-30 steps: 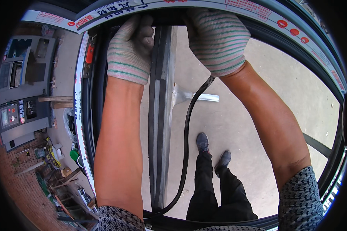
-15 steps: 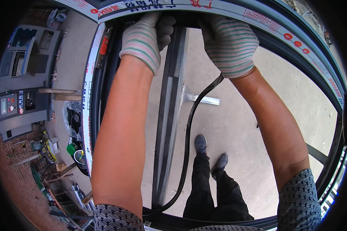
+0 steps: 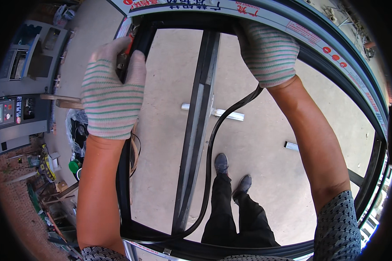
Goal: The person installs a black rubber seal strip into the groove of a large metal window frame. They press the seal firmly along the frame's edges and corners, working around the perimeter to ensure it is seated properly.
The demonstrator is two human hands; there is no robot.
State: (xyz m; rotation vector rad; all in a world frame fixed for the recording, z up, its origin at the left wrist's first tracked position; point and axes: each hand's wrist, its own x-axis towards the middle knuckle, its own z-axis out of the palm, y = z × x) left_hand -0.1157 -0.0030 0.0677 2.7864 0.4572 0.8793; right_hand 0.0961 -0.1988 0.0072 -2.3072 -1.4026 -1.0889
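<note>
Both my hands wear striped knit gloves and work at a large window frame [image 3: 123, 187] with black inner edges and a film-covered outer face. My left hand [image 3: 111, 89] is closed round the frame's left side near the far left corner, thumb on the inner edge, beside a small red part [image 3: 127, 45]. At the far rail [image 3: 274, 18], my right hand [image 3: 272, 54] is curled, its fingertips hidden in shadow. A long black rubber strip [image 3: 210, 152] runs up behind the right wrist into that hand and loops down to the near left corner.
Beneath the frame a dark metal bar [image 3: 194, 126] crosses the opening. Short metal pieces [image 3: 231, 114] lie on the concrete floor near my shoes [image 3: 221, 162]. On the left stand a grey machine [image 3: 19, 111] with a control panel, wooden bars [image 3: 69, 103] and scattered workshop items.
My left hand has moved from the far rail, left and nearer, onto the left side of the frame. My right hand stays at the far rail, shifted slightly right in view.
</note>
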